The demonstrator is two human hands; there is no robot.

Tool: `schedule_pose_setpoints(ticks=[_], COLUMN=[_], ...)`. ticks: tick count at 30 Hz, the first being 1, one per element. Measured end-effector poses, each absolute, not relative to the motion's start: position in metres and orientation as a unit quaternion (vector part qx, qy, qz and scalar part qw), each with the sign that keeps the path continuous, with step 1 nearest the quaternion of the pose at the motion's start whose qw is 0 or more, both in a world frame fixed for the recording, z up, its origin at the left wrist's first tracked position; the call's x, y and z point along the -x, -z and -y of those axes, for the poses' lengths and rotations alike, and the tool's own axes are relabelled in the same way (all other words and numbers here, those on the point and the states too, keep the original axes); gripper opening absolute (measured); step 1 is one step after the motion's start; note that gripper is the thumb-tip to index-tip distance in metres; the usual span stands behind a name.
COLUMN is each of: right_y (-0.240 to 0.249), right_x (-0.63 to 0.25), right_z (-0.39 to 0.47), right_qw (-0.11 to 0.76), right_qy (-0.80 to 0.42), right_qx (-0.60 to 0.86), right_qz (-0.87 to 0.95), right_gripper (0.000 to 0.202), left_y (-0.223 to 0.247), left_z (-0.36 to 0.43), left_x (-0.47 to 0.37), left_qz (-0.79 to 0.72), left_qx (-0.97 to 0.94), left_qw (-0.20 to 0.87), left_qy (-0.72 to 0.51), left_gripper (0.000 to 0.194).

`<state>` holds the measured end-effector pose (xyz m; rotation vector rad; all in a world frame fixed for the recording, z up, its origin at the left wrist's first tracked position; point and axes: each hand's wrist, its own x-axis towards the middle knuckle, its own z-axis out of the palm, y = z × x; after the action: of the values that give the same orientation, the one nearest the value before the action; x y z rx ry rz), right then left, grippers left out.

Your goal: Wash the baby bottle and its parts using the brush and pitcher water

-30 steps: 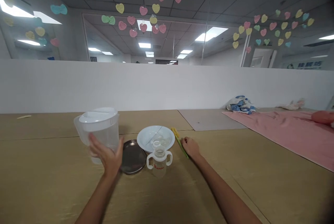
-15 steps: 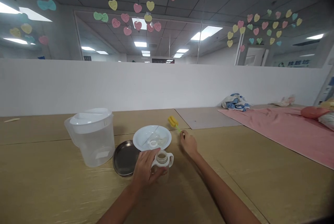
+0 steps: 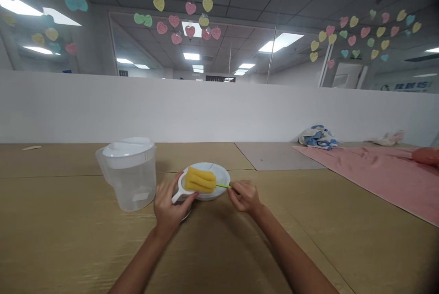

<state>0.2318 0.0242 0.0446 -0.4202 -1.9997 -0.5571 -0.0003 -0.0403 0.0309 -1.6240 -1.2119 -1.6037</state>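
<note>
My left hand (image 3: 168,203) is closed around a baby bottle (image 3: 177,194) with white handles, tipped so that its mouth faces right. My right hand (image 3: 245,196) pinches the thin green handle of a sponge bottle brush (image 3: 200,179). The brush's yellow head lies right at the bottle's mouth; whether its tip is inside I cannot tell. Behind them is a white plate (image 3: 224,176), its contents mostly covered by the sponge. Under my left hand only a sliver of a dark metal dish (image 3: 187,216) shows.
A clear plastic pitcher (image 3: 133,186) with a white lid stands to the left. At the back right lies a crumpled blue and white cloth (image 3: 318,137), beside a pink cloth (image 3: 370,168) spread over the table. A white partition (image 3: 206,111) runs along the back.
The brush has swung left and down from beyond the plate to the bottle's mouth. My left hand has moved left and tipped the bottle from upright to its side.
</note>
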Motion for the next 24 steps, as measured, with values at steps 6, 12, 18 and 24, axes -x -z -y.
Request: schedule_pose_setpoints(ticks=[6, 12, 18, 24], right_y=[-0.047, -0.056, -0.052, -0.049], right_x=[-0.24, -0.244, -0.227, -0.224], right_z=[-0.032, -0.027, -0.017, -0.02], right_qw=[0.415, 0.363, 0.36, 0.352], right_qy=[0.198, 0.238, 0.304, 0.305], right_qx=[0.225, 0.225, 0.194, 0.196], right_qz=[0.859, 0.872, 0.86, 0.863], right_gripper=[0.025, 0.029, 0.028, 0.027], left_y=[-0.027, -0.025, -0.028, -0.027], left_z=[0.029, 0.03, 0.038, 0.035], left_x=[0.018, 0.028, 0.015, 0.009], left_qz=[0.453, 0.425, 0.382, 0.397], left_qx=[0.613, 0.651, 0.697, 0.7], left_qw=[0.371, 0.417, 0.432, 0.42], left_qy=[0.531, 0.471, 0.425, 0.42], left_gripper=[0.05, 0.052, 0.043, 0.039])
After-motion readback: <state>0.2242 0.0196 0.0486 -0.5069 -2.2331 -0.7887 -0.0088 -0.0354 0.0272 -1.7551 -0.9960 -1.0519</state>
